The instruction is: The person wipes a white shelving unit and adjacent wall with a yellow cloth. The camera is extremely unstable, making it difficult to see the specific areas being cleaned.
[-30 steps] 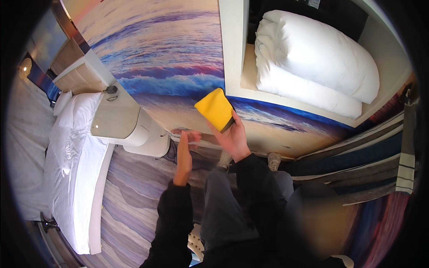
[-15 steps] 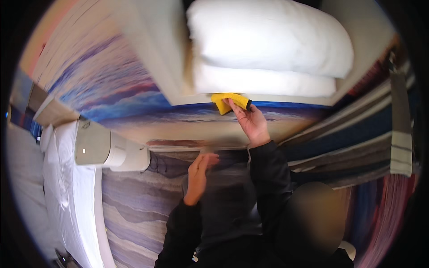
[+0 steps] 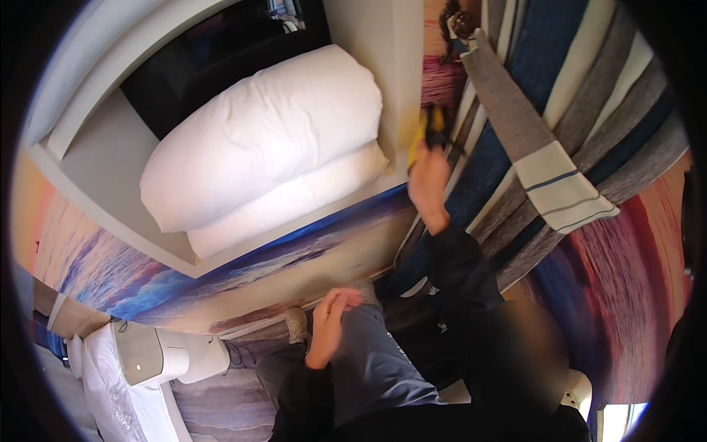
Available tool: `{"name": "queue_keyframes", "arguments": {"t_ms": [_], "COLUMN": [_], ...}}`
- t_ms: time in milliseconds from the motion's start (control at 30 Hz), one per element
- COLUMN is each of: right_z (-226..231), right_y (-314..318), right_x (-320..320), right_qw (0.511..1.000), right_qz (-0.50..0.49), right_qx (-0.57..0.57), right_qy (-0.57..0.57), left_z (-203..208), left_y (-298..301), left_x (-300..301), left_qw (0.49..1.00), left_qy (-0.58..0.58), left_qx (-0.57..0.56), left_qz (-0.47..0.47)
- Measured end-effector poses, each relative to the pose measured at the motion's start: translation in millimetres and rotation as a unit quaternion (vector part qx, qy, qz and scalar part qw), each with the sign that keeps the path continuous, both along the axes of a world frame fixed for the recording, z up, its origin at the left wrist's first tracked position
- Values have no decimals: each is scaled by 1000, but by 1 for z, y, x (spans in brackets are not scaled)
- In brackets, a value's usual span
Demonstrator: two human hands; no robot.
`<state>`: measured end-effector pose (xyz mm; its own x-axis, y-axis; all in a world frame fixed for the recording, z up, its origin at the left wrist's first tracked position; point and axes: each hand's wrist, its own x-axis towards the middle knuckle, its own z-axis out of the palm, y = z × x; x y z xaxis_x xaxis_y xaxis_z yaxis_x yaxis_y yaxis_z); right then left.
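Holding the blurred yellow cloth (image 3: 417,142) at one o'clock, clamped in the grip of the right hand (image 3: 428,184), between the white alcove frame (image 3: 398,88) around the folded bedding (image 3: 272,136) at ten and the striped curtain (image 3: 541,66) at two, with the left hand (image 3: 329,325) loose and unclenched over grey trousers (image 3: 375,361) at six.

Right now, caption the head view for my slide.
Right hand holding a yellow cloth between white bedding and a striped curtain, left hand empty.

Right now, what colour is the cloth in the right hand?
The cloth is yellow with a dark, blackish part, a bit blurred; the head view shows it best.
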<state>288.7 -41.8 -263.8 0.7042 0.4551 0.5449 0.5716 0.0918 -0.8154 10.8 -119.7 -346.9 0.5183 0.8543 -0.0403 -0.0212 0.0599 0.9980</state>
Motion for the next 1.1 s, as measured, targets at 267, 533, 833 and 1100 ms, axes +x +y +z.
{"name": "queue_keyframes", "arguments": {"t_ms": [267,533,833,1100], "right_z": [-66,-48,-96,-88], "right_y": [28,20,32,3], "right_x": [-1,7,9,-7], "right_qw": [972,991,970,978], "right_qz": [-20,69,48,138], "right_qx": [-87,-35,-50,-92], "right_qy": [-217,-109,-232,-122], "left_z": [5,-23,-23,-42], "left_y": [-37,-59,-63,-58], "left_x": [26,9,24,-3], "left_qw": [996,996,998,997], "left_qy": [16,7,-46,-40], "left_qx": [-4,-40,-48,-43], "left_qz": [-83,-74,-18,54]}}
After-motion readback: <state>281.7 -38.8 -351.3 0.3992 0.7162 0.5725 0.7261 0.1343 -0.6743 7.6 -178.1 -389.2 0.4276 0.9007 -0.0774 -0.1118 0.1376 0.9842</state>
